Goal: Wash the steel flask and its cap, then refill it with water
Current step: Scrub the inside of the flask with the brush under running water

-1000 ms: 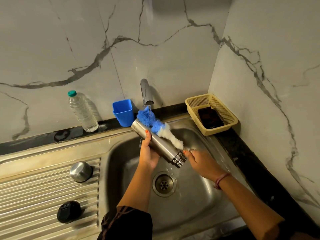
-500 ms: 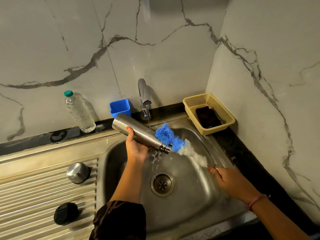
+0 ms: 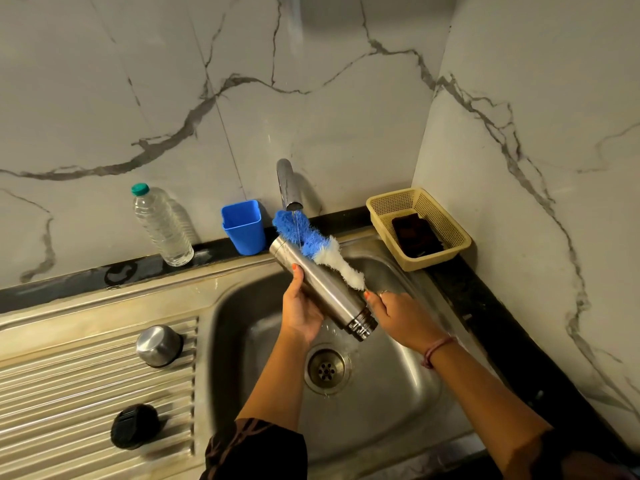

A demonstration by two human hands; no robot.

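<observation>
Flask [image 3: 323,284] within left fingers [image 3: 295,271]

A home kitchen: steel sink [image 3: 398,393] with drainboard [image 3: 86,393], tap [image 3: 287,185], marble-patterned wall tiles [image 3: 138,81].

— Where does the head view look from?
— From above, close, tilted forward and down into the sink [image 3: 408,386].
— What marks its edges?
— Drainboard [image 3: 86,393] near left, wall corner far right, tap [image 3: 289,188] at the far middle, forearms entering from the near edge.
</observation>
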